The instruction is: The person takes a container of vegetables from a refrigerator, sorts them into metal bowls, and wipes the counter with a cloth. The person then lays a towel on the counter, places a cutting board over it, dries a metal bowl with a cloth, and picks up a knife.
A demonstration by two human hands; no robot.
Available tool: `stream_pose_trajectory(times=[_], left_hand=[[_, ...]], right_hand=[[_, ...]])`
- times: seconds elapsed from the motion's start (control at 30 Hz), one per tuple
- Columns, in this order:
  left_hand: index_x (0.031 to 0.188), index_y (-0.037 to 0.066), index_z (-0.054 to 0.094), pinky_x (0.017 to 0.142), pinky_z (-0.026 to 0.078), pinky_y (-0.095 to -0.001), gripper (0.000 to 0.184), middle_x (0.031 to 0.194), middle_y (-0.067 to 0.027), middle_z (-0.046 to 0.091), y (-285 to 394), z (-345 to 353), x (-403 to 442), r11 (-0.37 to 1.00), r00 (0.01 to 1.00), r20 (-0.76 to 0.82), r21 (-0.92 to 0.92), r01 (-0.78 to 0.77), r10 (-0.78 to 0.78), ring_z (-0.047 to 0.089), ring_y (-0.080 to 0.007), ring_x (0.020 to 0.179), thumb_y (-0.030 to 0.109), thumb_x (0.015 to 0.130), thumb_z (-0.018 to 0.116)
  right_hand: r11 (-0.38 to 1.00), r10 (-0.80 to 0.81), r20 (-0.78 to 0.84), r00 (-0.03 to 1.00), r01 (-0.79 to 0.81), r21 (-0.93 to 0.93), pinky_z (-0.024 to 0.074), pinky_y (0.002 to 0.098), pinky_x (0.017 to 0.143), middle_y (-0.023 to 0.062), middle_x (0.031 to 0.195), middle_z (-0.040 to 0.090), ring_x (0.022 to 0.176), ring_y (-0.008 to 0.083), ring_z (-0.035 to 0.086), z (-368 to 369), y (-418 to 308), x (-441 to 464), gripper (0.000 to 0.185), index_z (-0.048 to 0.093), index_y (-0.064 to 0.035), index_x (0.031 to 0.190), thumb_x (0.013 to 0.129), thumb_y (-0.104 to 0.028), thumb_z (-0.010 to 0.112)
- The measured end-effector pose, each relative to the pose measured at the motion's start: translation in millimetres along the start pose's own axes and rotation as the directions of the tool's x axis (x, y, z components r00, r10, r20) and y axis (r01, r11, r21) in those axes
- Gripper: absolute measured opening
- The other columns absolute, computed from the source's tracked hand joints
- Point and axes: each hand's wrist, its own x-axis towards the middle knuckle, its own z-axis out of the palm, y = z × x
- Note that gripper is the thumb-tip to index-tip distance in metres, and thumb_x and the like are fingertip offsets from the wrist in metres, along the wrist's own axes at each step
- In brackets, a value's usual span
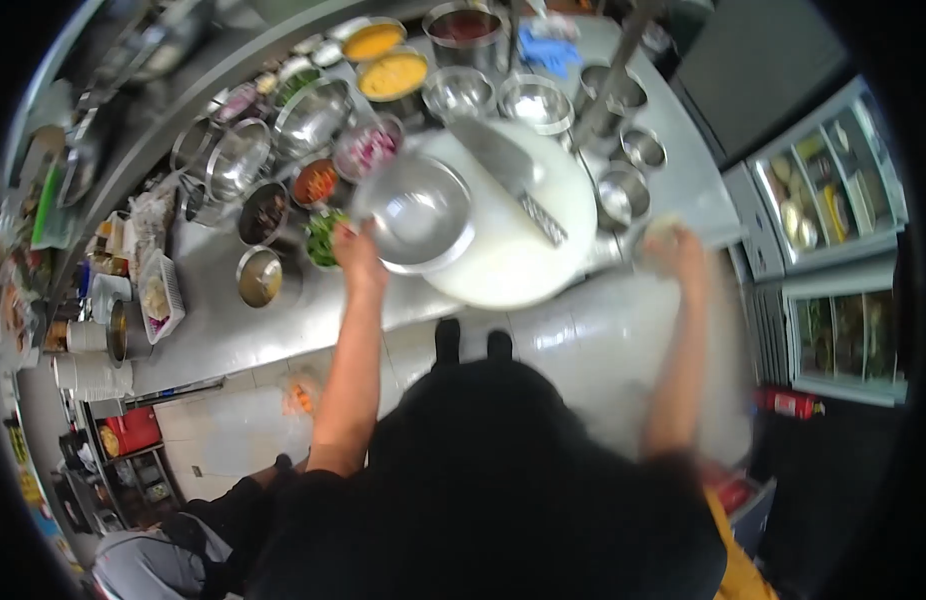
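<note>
Arms (349, 400) stretched forward, hands (359, 262) well apart.

A professional kitchen is indicated: beyond the left hand's (359, 258) fingers, a steel counter (208, 315) is crowded with food bowls (371, 150); left of the right hand's (686, 255) fingers, a cleaver (495, 155) is laid on a chopping board (543, 268).

Hands (358, 257) well apart, the left on a steel bowl (417, 212), cleaver (503, 166) on white board (518, 272)

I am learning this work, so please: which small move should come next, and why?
Probably bring the right hand toward the steel bowl: the left hand grips its rim and its inside looks empty, while the right hand is away, at a pale thing too blurred to name.
</note>
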Motion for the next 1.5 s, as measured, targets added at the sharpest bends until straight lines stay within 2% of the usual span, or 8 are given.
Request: stream_pose_trajectory(times=[0.27,0.53,0.73,0.8,0.9,1.13,1.4,1.5], left_hand=[[0.08,0.004,0.048,0.065,0.04,-0.0289,0.021,0.076,-0.0026,0.049,-56.5,14.5,6.9,0.941,0.991,0.05,0.309,-0.134,0.125,0.045,-0.0134,0.071,0.013,0.081,0.066],[0.111,0.001,0.047,0.063,0.047,-0.0292,0.043,0.091,-0.0094,0.058,-40.2,1.3,-5.9,0.921,0.986,0.162,0.388,-0.04,-0.026,0.055,-0.0146,0.076,0.028,0.085,0.069],[0.123,-0.001,0.042,0.065,0.05,-0.0303,0.058,0.097,-0.0117,0.06,-20.3,-6.1,-16.8,0.848,0.965,0.21,0.529,0.024,-0.158,0.058,-0.0177,0.085,0.033,0.085,0.069],[0.118,0.0,0.047,0.061,0.052,-0.0318,0.047,0.098,-0.0112,0.061,-21.5,-13.7,-13.2,0.833,0.967,0.217,0.553,-0.01,-0.132,0.061,-0.0193,0.08,0.027,0.085,0.068],[0.102,0.0,0.059,0.058,0.056,-0.0332,0.024,0.089,-0.0114,0.064,-16.4,-19.0,-14.5,0.903,0.9,0.286,0.374,0.21,-0.328,0.064,-0.0172,0.07,0.009,0.079,0.061],[0.096,0.003,0.061,0.059,0.054,-0.0281,0.022,0.083,-0.0053,0.065,41.8,21.2,-63.8,0.984,0.857,0.483,0.116,0.138,-0.178,0.064,-0.0134,0.069,-0.004,0.075,0.056],[0.089,0.002,0.059,0.056,0.052,-0.0259,0.022,0.075,-0.0025,0.062,47.2,3.4,-24.8,0.977,0.856,0.515,0.203,-0.073,-0.043,0.059,-0.011,0.06,-0.008,0.07,0.053],[0.107,0.002,0.056,0.062,0.057,-0.0312,0.031,0.092,-0.0097,0.065,73.7,-15.9,1.8,0.999,0.941,0.337,-0.012,0.037,-0.031,0.067,-0.0192,0.074,-0.007,0.077,0.054]], right_hand=[[0.544,-0.698,-0.473,0.537,0.828,0.136,0.0478,0.0346,0.087,0.0169,0.113,0.062,0.104,0.0325,0.06,-72.1,-263.6,-63.4,0.042,0.062,0.001,0.11,0.072,-0.012,0.075],[0.142,-0.845,-0.529,0.083,0.987,-0.074,0.0478,0.0402,0.083,0.017,0.097,0.064,0.093,0.0337,0.061,-88.1,-441.1,-20.3,0.031,0.064,0.0013,0.098,0.078,-0.021,0.067],[0.493,-0.839,-0.475,0.266,0.74,-0.457,0.047,0.0425,0.09,0.0187,0.104,0.064,0.101,0.0347,0.06,-21.4,-515.5,39.4,0.041,0.065,-0.005,0.107,0.08,-0.036,0.061],[0.544,-0.838,-0.158,0.522,0.783,-0.302,0.0481,0.0431,0.089,0.019,0.106,0.064,0.103,0.0344,0.059,-40.8,-505.9,24.8,0.042,0.066,-0.0078,0.108,0.08,-0.038,0.06],[0.274,-0.883,-0.436,0.171,0.944,-0.185,0.0495,0.0451,0.078,0.0162,0.091,0.064,0.088,0.0337,0.062,-46.5,-443.6,-41.5,0.03,0.065,-0.0044,0.093,0.074,-0.027,0.066],[0.526,-0.818,-0.073,0.57,0.794,0.304,0.0406,0.0445,0.095,0.0256,0.118,0.051,0.111,0.0443,0.047,115.2,-288.6,-100.0,0.056,0.05,0.0021,0.118,0.065,-0.003,0.068],[0.116,-0.92,0.364,0.142,0.989,-0.094,0.0456,0.042,0.082,0.0147,0.098,0.062,0.097,0.0294,0.058,69.9,-274.8,-83.4,0.029,0.065,-0.0023,0.088,0.06,-0.011,0.068],[0.323,-0.904,-0.272,0.33,0.944,0.071,0.0441,0.0426,0.083,0.0129,0.094,0.062,0.097,0.0304,0.057,20.8,-283.8,-102.4,0.024,0.064,-0.0047,0.082,0.058,-0.006,0.068]])
